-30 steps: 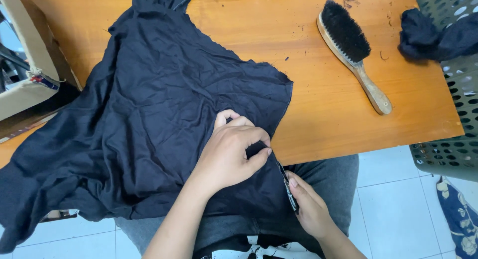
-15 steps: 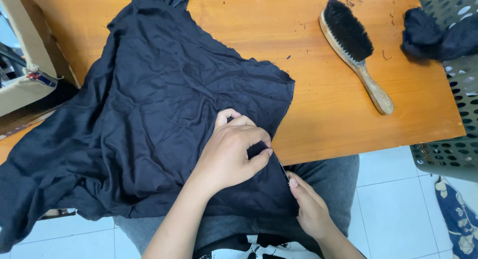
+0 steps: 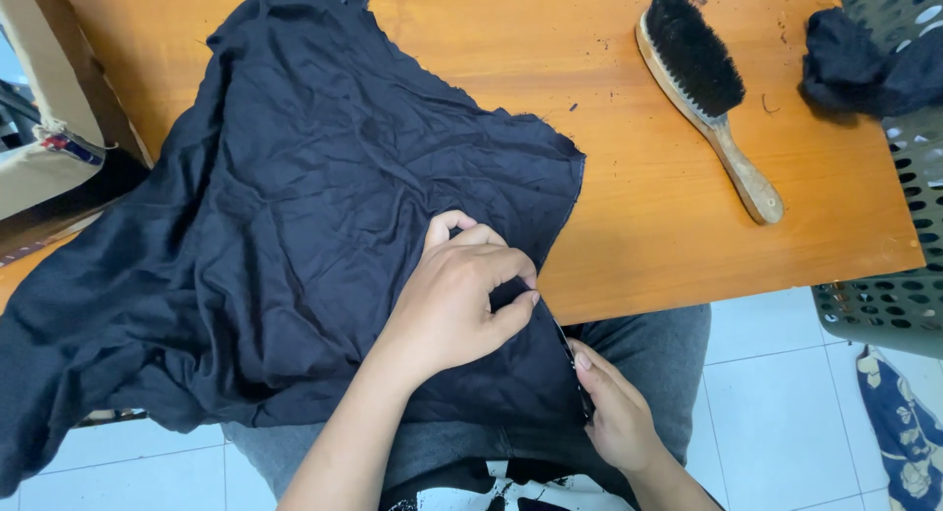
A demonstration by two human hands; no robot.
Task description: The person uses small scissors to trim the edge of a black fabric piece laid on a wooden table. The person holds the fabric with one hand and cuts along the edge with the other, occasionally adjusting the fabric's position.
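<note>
Left hand point(image 3: 462, 300) now pinches the dark garment point(image 3: 295, 246) at its near right edge. Right hand point(image 3: 614, 418) has slid nearer, gripping the hem and stretching it taut. The brush point(image 3: 707, 93) lies untouched, far right.

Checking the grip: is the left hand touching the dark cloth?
Touching. The head view shows the left hand lying on the dark cloth, thumb and fingers pinching its edge near the table's front.

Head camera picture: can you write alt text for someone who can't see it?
A person's left hand pinches a crumpled dark cloth spread over an orange wooden table, while the right hand grips its edge below the table's rim. A wooden brush lies to the right, near a grey basket.
</note>
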